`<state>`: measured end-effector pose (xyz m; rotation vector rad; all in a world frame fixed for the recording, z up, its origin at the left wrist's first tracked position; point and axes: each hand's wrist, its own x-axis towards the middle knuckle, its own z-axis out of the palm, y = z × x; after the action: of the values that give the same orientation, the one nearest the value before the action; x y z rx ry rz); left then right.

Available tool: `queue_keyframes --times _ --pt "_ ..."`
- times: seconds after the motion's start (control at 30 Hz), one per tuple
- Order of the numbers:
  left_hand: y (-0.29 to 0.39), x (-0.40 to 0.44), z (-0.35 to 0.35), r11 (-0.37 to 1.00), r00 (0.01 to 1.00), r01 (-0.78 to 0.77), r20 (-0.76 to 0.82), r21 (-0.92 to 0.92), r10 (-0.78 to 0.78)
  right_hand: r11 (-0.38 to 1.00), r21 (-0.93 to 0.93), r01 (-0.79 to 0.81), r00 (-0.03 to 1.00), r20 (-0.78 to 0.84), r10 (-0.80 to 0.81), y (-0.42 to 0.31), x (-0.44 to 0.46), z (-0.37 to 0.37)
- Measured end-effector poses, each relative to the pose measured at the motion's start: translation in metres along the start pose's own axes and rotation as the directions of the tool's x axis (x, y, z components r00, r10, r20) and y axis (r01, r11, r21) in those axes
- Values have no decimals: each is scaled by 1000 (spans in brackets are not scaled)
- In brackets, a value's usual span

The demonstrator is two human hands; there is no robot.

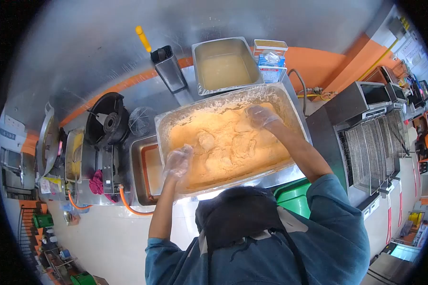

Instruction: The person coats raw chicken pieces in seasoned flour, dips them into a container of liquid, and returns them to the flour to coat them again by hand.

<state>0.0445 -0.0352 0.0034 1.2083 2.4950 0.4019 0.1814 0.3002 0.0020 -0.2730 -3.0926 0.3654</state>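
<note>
A large metal pan holds a bed of pale orange breading flour. Several flour-coated lumps lie in it, their kind hidden by the coating. Both hands wear clear plastic gloves. My left hand is over the pan's left side, fingers loosely bent and apart, with nothing visible in them. At the back right of the pan, my right hand reaches down to the flour beside a coated lump. Its fingertips are dusted and partly hidden, so its grip is unclear.
Behind the pan stands a second metal pan with cloudy liquid. A metal holder with a yellow-handled tool is beside it. Left are a shallow tray and a black round burner. Wire fryer baskets stand right, a green bin below.
</note>
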Motion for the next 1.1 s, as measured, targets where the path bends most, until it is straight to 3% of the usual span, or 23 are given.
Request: queue_keyframes --times 0.1,0.2,0.3,0.37,0.43,0.5,0.57,0.67,0.7,0.8,0.9,1.0,1.07,1.1 --pt "-6 -12 4 959 987 -118 -77 258 142 1000 -18 12 999 47 -11 -13 -7 -20" --pt "19 -19 -15 988 995 -50 -82 149 62 996 -54 65 994 87 -60 -12 -1 -22" --pt "16 -21 -11 968 977 -127 -140 214 159 981 -134 141 980 157 -120 -11 17 -30" --pt "11 -14 -2 979 996 -79 -24 187 85 969 -214 123 959 276 -61 -35 14 -71" --pt "7 -8 9 985 996 -37 87 166 23 962 168 217 974 24 -224 3 16 -39" --pt "10 -8 21 992 980 -54 198 117 30 966 144 216 975 21 -222 8 19 -34" --pt "17 -1 36 991 949 -122 297 47 103 947 -294 130 967 250 -56 -16 32 -69" --pt "30 20 58 978 891 -172 404 -119 206 945 -308 108 937 348 7 -20 33 -102" --pt "36 25 58 973 887 -138 414 -187 206 939 -323 113 958 287 -17 -15 31 -97" --pt "52 20 53 916 976 55 216 -397 35 939 -331 91 986 160 -39 -1 28 -88" --pt "59 27 47 972 936 102 350 -213 -21 974 -226 30 990 143 3 4 27 -78" --pt "64 32 36 973 914 97 405 -211 -3 983 -178 33 997 70 -21 14 22 -64" --pt "70 31 36 967 940 74 342 -245 14 973 -222 56 997 60 -44 9 14 -68" --pt "74 32 35 964 951 59 307 -261 25 989 -145 42 999 35 -38 10 13 -71"
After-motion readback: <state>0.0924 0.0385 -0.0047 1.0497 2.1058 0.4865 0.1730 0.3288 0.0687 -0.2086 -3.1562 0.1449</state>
